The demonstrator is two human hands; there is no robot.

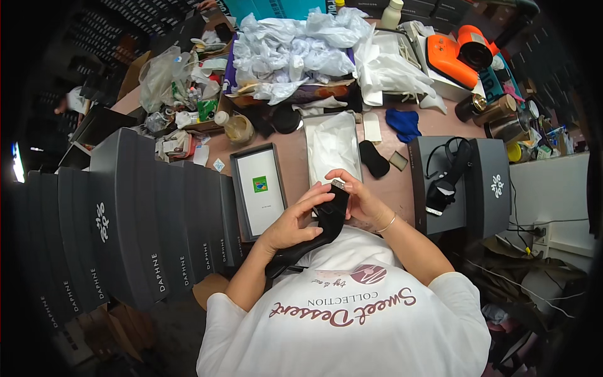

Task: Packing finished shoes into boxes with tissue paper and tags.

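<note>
A black high-heeled leather shoe (314, 235) sits upright against the person's chest, held in both hands above the near edge of the brown table (402, 182). The left hand (292, 223) wraps its fingers around the shoe's side, clenched on it; the right hand (361, 201) curls over the top, fingertips pinching at what looks like a small pale tag or buckle, though the view is too small to be sure. The shoe seems light and fairly stiff, with smooth, possibly slippery leather, best gripped around the body rather than the thin heel. Just beyond lies an open grey box with white tissue paper (333, 144).
</note>
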